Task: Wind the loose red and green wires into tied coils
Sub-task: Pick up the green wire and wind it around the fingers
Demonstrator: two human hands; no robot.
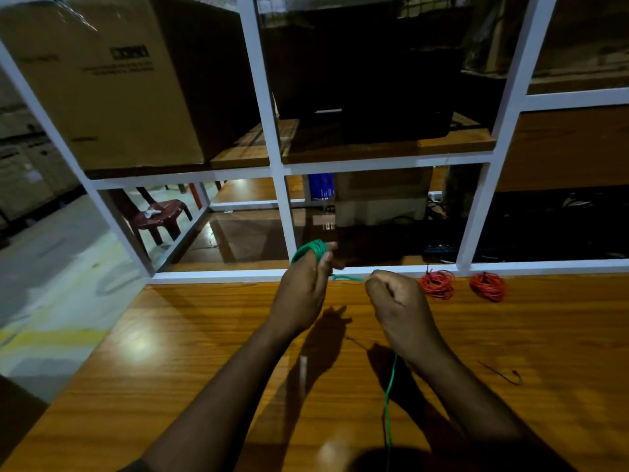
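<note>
coil: green loops (310,249) wrapped round the left hand's (304,294) fingers, held up over the table (177,352)
right hand: (396,301) fist pinching the wire (346,277), just right of coil
wire axis: short taut run left-to-right between hands; loose tail (389,396) hangs toward me
</note>
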